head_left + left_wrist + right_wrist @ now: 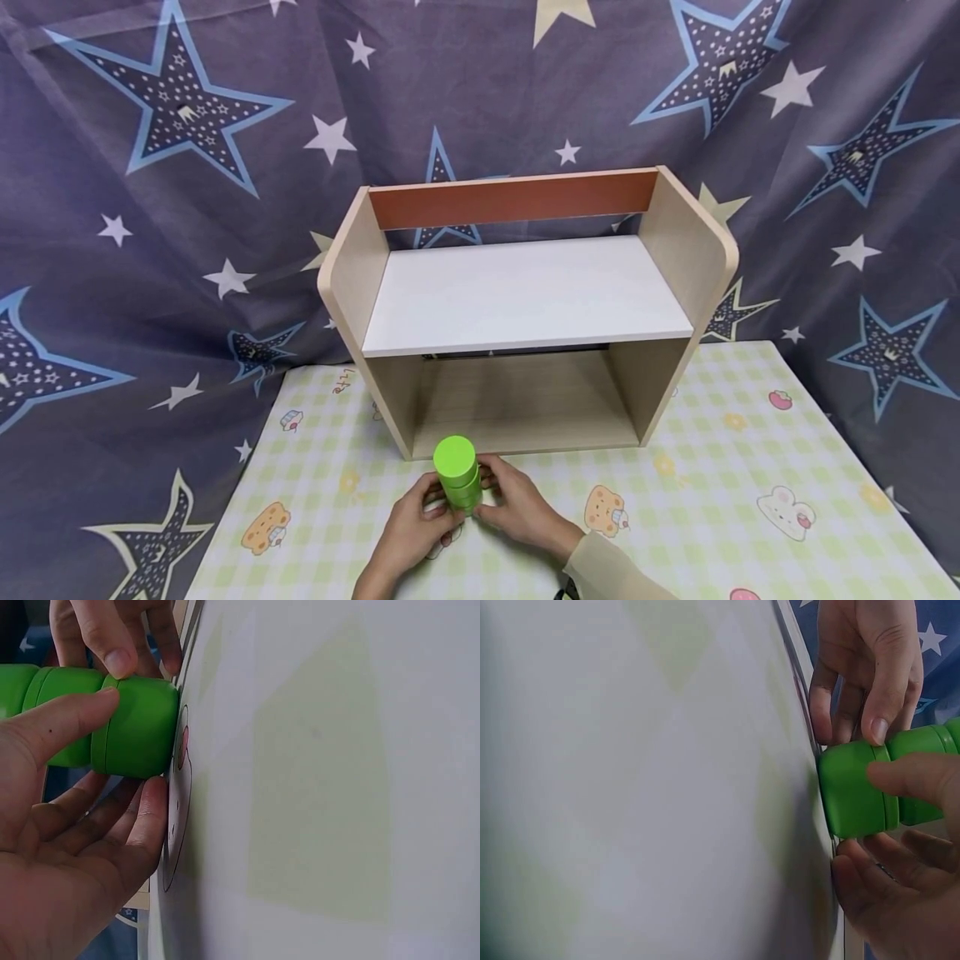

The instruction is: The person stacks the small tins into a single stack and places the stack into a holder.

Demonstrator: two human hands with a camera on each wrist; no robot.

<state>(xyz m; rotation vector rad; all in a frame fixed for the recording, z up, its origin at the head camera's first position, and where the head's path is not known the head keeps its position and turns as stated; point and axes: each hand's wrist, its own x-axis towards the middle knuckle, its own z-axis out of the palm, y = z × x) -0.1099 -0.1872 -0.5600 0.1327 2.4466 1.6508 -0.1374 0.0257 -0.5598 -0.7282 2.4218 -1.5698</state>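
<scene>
A bright green cylinder [457,468] of stacked, jar-like round sections stands upright on the tablecloth, just in front of a small shelf unit. Its flat top shows in the head view, and grooves between the sections show in both wrist views. From the left, my left hand [411,527] holds its lower part, thumb on the near side and fingers around the far side. On the opposite side my right hand [522,510] grips it low as well, with the thumb [907,776] laid against a seam. The cylinder's base is right at the cloth.
Behind the hands stands the wooden shelf unit [675,400] with a white middle board [525,292] and an open lower bay. A checked tablecloth [697,533] with cartoon prints covers the table. A dark star-patterned curtain [247,208] hangs behind and at both sides.
</scene>
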